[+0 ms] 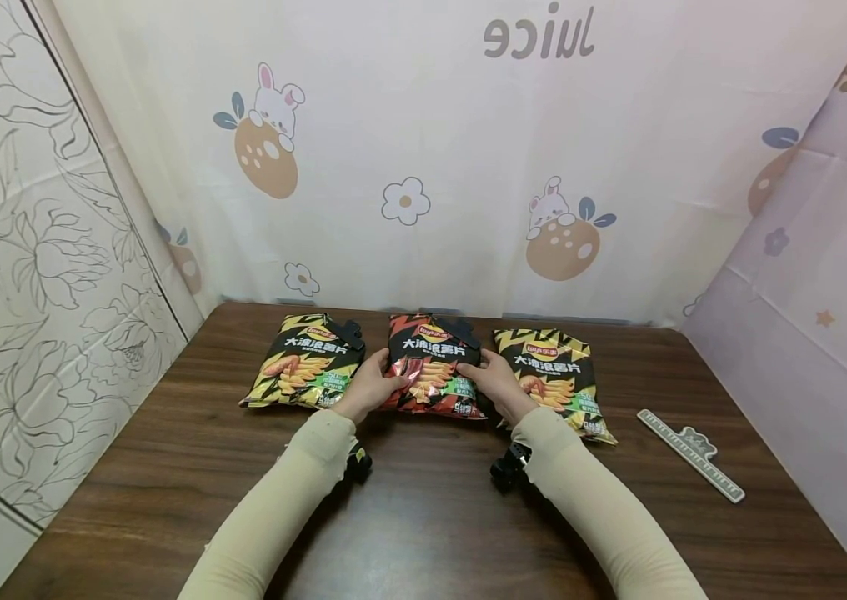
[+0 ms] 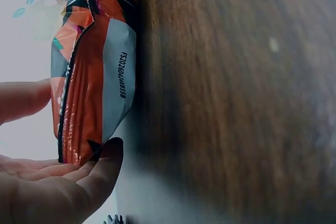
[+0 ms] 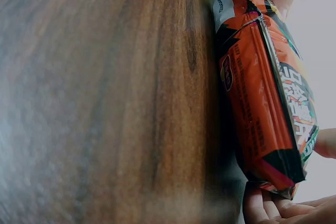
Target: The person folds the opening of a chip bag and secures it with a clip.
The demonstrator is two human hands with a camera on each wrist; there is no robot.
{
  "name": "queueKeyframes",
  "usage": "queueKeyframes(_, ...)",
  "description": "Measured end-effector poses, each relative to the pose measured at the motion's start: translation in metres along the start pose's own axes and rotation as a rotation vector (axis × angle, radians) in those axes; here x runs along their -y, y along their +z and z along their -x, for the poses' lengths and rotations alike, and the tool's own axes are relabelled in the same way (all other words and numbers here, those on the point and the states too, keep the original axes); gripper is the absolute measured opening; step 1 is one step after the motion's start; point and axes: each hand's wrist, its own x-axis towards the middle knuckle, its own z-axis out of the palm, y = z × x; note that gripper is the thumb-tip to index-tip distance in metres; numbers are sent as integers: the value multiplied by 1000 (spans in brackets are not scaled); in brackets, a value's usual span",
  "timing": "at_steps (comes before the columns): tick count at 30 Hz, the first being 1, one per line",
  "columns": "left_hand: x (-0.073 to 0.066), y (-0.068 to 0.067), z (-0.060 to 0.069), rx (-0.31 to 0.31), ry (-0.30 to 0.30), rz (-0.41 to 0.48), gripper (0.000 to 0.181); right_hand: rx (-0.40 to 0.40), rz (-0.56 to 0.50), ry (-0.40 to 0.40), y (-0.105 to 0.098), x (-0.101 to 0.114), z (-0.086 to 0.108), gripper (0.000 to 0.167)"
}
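Note:
In the head view a red and black chip bag (image 1: 434, 343) lies on the table between two hands. My left hand (image 1: 368, 390) grips its left side, and my right hand (image 1: 498, 382) grips the right side, each with the thumb over the front. The left wrist view shows the fingers (image 2: 100, 179) around one corner of the red bag (image 2: 89, 98). On the other side, the right fingers (image 3: 257, 205) hold the opposite corner of the bag (image 3: 262, 108), close to the tabletop. A dark clip (image 1: 466, 332) sits at the bag's upper right.
A yellow and black chip bag (image 1: 296, 358) lies left, with a dark clip (image 1: 348, 333) at its top right corner. Another yellow and black bag (image 1: 554, 358) lies right. Further right on the brown table (image 1: 423, 533) is a pale ruler-like clip (image 1: 689, 452). A printed curtain (image 1: 408, 125) hangs behind.

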Motion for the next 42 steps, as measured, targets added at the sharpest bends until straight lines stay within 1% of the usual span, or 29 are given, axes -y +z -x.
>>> queueKeyframes(8, -1, -2, 1, 10, 4, -15, 76, -13, -14, 17, 0, 4, 4, 76)
queueKeyframes(15, 1, -3, 0, 23, 6, -19, 71, 4, 25, -1, -1, 4, 8, 72)
queueKeyframes(22, 1, -3, 0, 32, 8, -12, 71, 4, 42, -4, -1, 6, 12, 70)
queueKeyframes(29, 0, -2, 0, 18, 15, 11, 71, 11, 14, -21, -5, 6, 12, 69)
queueKeyframes(33, 0, -1, 1, 6, 21, 10, 69, 21, 8, -30, -11, 8, 14, 67)
queueKeyframes(36, 0, -1, 2, -5, 35, 2, 67, 36, -17, -42, -17, 10, 16, 67)
queueKeyframes(38, -1, -1, 2, -16, 45, -5, 66, 41, -31, -53, -21, 12, 19, 67)
queueKeyframes(42, -3, 1, 6, -56, 70, -31, 63, 42, -46, -82, -33, 15, 25, 68)
